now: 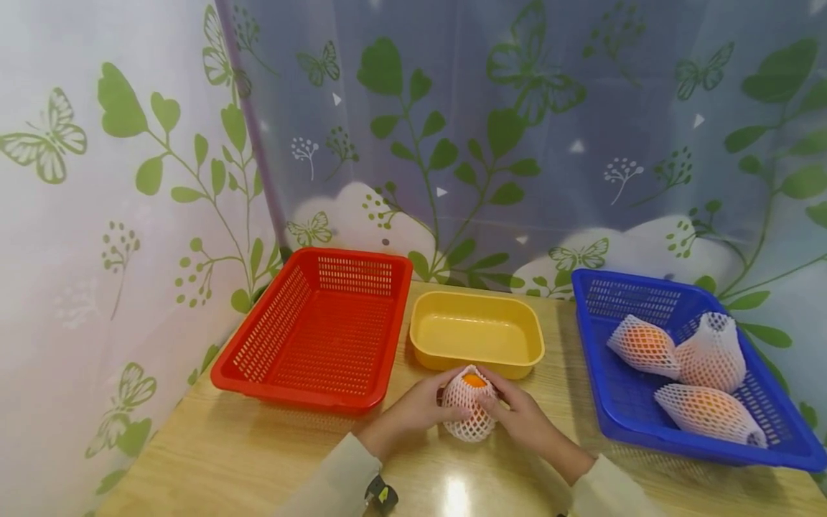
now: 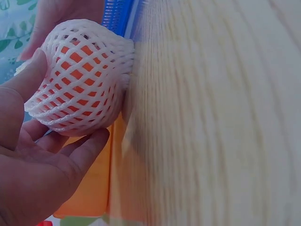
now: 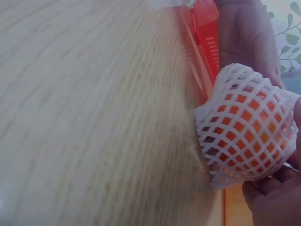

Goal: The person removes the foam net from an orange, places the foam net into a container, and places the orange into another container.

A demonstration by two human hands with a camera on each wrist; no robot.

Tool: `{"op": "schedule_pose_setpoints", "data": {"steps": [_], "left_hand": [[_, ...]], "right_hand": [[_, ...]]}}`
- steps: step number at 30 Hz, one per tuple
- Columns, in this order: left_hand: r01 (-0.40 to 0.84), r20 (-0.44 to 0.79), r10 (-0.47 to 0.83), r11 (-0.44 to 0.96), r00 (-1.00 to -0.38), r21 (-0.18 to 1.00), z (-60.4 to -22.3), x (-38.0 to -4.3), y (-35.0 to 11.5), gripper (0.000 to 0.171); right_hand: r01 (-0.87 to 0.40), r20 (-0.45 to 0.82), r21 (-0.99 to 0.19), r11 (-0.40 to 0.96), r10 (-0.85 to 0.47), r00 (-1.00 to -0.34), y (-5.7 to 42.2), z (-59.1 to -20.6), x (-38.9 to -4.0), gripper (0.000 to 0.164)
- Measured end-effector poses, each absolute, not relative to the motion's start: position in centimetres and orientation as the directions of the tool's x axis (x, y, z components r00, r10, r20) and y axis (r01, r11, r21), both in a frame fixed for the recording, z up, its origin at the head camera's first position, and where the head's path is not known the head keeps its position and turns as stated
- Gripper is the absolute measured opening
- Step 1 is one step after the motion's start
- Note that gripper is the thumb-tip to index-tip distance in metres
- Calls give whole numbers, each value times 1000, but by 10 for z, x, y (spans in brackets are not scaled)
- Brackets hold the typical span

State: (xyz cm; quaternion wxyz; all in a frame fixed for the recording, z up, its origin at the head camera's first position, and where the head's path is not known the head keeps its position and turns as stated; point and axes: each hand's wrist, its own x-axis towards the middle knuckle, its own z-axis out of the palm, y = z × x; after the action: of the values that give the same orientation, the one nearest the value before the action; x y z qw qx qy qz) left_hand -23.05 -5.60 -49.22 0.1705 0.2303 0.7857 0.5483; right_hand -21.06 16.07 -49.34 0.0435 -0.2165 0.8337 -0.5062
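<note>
An orange (image 1: 474, 380) in a white foam net (image 1: 470, 428) is held between both hands in the middle of the table, its bare top showing through the net's opening. The left hand (image 1: 423, 403) grips it from the left, thumb on the near side. From the right, the right hand (image 1: 522, 414) grips it with the thumb close to the opening. In the left wrist view the netted orange (image 2: 77, 77) rests between thumb and curled fingers. The right wrist view shows the net (image 3: 247, 127) around the orange, with part of the right hand cut off by the frame edge.
Just behind the hands stands a yellow tub (image 1: 478, 337). A red basket (image 1: 310, 398) is to the left. On the right, a blue basket (image 1: 597, 380) contains netted fruits (image 1: 646, 347). A patterned curtain (image 1: 452, 143) hangs behind the wooden table (image 1: 258, 459).
</note>
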Motion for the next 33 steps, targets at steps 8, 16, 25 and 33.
{"op": "schedule_pose_setpoints", "data": {"steps": [8,16,25,33], "left_hand": [[156,-34,537,305,-843,940,-493,-231,-57,69],[176,-22,511,336,-859,925,-491,-231,-57,65],[162,-9,492,304,-870,939,-493,-230,-56,62],[164,0,472,307,-882,937,-489,-228,-55,54]], "right_hand": [[-319,214,-871,373,-295,-931,154,-495,-208,45],[-301,252,-901,312,-186,-950,151,-493,-209,32],[-192,199,-929,316,-11,-980,143,-481,-207,16],[-264,256,-916,303,-67,-964,145,-488,-210,23]]}}
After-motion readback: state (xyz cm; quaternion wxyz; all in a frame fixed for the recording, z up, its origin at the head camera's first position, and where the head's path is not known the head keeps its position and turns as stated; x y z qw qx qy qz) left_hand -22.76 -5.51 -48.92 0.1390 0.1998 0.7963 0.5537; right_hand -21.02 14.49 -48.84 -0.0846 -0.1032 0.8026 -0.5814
